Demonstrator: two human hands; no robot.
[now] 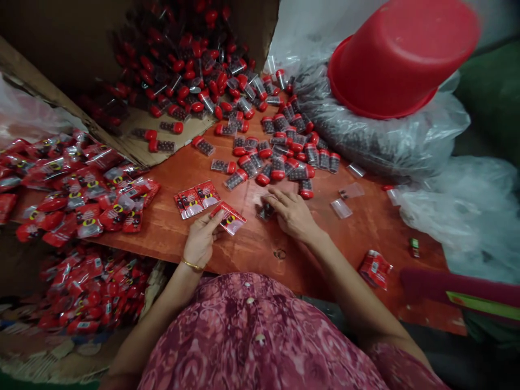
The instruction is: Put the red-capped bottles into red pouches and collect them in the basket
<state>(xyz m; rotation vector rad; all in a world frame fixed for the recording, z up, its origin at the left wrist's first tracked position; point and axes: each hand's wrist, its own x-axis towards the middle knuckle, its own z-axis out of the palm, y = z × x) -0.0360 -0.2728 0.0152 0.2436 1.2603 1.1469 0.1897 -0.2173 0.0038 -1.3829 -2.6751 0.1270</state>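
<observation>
My left hand (200,241), with a bracelet at the wrist, pinches a flat red packet (232,219) with a yellow circle and a clear window. Just left of that packet lies a small stack of similar red packets (196,199). My right hand (293,213) is closed on a small clear tube (265,212) with dark contents, low over the table. Its fingers hide part of the tube, including any cap. Beyond it lie several clear tubes of dark balls with red caps (278,168), some upright and others on their sides.
A cardboard box (162,154) spills capped tubes onto the wooden table (162,238). Filled red packets (89,216) are heaped at left, with more below the table edge. An upturned red tub (406,59) sits on a plastic bag (374,141). Loose clear pieces (340,209) lie at right.
</observation>
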